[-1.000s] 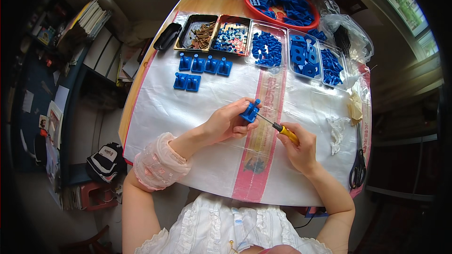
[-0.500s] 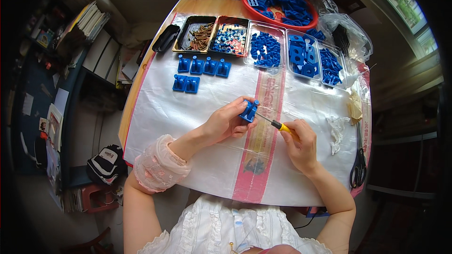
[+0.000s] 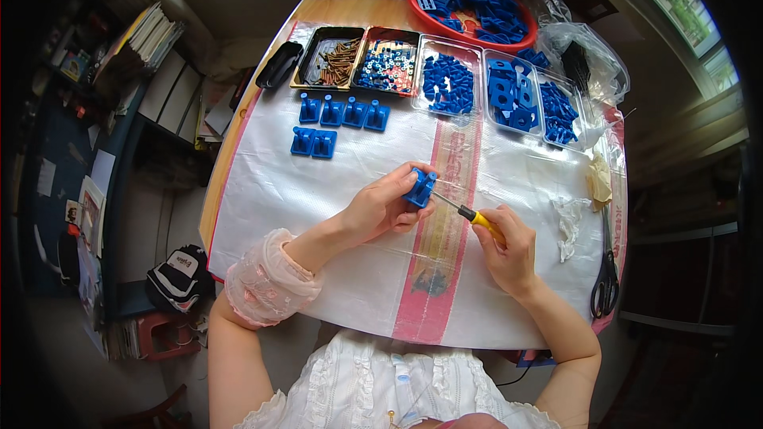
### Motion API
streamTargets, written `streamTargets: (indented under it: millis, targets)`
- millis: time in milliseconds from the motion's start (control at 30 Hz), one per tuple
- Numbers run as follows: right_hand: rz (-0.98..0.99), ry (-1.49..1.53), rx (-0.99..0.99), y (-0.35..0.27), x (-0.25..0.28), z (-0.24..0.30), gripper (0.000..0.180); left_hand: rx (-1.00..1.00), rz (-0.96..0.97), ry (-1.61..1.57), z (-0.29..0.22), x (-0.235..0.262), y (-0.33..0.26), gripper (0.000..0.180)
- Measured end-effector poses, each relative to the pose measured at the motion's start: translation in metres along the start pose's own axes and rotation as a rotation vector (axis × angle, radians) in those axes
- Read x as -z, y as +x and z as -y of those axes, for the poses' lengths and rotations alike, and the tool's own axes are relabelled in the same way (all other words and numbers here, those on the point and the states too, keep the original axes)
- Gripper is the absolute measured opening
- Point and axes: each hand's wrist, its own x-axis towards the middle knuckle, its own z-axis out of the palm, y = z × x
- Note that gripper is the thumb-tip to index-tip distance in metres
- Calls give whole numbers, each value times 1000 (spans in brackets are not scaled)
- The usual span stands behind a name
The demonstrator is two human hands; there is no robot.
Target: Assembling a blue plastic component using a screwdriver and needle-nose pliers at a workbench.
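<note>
My left hand (image 3: 384,204) grips a small blue plastic part (image 3: 419,187) above the middle of the white sheet (image 3: 318,191). My right hand (image 3: 506,249) holds a yellow-handled screwdriver (image 3: 470,216) whose metal tip meets the blue part's right side. Finished-looking blue parts (image 3: 342,111) stand in a row at the upper left of the sheet, with two more blue parts (image 3: 313,142) just below them.
Along the far edge sit a tray of brown screws (image 3: 332,59), a tray of small mixed bits (image 3: 385,68) and clear trays of blue pieces (image 3: 509,95). A red bowl of blue parts (image 3: 469,8) is behind. Scissors (image 3: 606,286) lie at the right edge. A black case (image 3: 278,65) rests at left.
Both hands stay nearly in place. The blue part and the screwdriver tip have shifted only slightly between frames.
</note>
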Motion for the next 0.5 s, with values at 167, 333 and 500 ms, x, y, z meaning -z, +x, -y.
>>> streamTargets:
  millis: [167, 333, 500]
  targets:
    - [2, -30, -18, 0, -1, 1, 15, -6, 1, -20, 1, 0, 1, 39]
    - [101, 53, -103, 0, 5, -8, 9, -52, 25, 43, 3, 1, 2, 38]
    - [69, 58, -71, 2, 2, -6, 8, -109, 32, 113, 5, 1, 2, 37]
